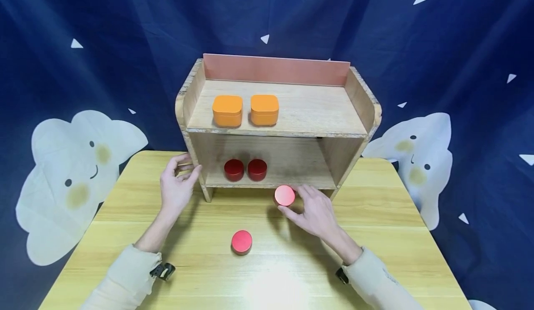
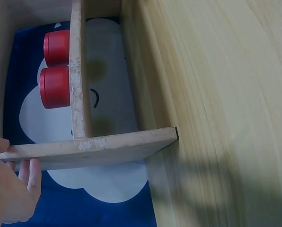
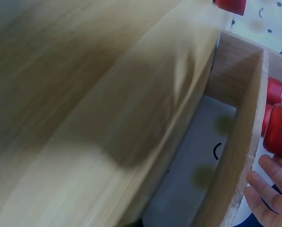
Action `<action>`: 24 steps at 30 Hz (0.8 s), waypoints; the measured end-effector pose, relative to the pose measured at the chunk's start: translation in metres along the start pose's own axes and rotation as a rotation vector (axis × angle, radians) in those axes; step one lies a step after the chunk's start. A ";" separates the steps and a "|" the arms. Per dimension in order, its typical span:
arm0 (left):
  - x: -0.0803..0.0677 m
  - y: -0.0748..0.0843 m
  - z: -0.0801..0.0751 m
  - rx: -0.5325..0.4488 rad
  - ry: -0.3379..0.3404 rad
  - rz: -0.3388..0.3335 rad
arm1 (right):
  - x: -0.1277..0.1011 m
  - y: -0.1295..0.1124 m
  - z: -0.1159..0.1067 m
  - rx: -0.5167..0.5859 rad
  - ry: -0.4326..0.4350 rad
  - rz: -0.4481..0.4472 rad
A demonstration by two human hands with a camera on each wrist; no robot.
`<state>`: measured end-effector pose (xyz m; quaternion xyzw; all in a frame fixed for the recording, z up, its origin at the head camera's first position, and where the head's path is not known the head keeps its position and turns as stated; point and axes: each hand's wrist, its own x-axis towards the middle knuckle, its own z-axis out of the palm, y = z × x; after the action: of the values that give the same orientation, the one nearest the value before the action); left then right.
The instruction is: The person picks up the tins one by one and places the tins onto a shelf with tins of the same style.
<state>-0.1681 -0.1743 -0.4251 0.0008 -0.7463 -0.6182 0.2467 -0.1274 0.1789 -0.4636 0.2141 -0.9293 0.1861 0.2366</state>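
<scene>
My right hand (image 1: 314, 210) holds a round red tin (image 1: 284, 195) between thumb and fingers, just in front of the lower shelf board. That tin (image 3: 279, 131) appears at the edge of the right wrist view, above the fingers (image 3: 268, 182). At the left side panel (image 1: 195, 161) of a small wooden shelf unit, my left hand (image 1: 177, 185) grips the panel's edge. The left wrist view shows the thumb on one face of the panel (image 2: 93, 146) and the fingers on the other. Two more red tins (image 1: 234, 170) (image 1: 257, 170) stand side by side on the lower shelf.
Another red tin (image 1: 242, 242) sits on the wooden table (image 1: 200, 273) in front of the unit. Two orange rounded-square tins (image 1: 227, 111) (image 1: 264, 110) stand on the upper shelf (image 1: 313, 110). Behind hangs a dark blue curtain (image 1: 146, 36) with clouds and triangles.
</scene>
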 end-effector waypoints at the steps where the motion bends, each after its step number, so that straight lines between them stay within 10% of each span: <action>1: 0.000 0.000 0.000 0.002 -0.001 -0.001 | 0.001 0.000 0.001 -0.002 0.002 0.003; 24: 0.000 0.001 0.000 -0.009 -0.010 -0.013 | 0.031 0.000 0.014 0.011 0.028 0.065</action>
<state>-0.1679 -0.1744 -0.4237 0.0014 -0.7447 -0.6231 0.2391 -0.1577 0.1630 -0.4593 0.1823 -0.9312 0.2020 0.2424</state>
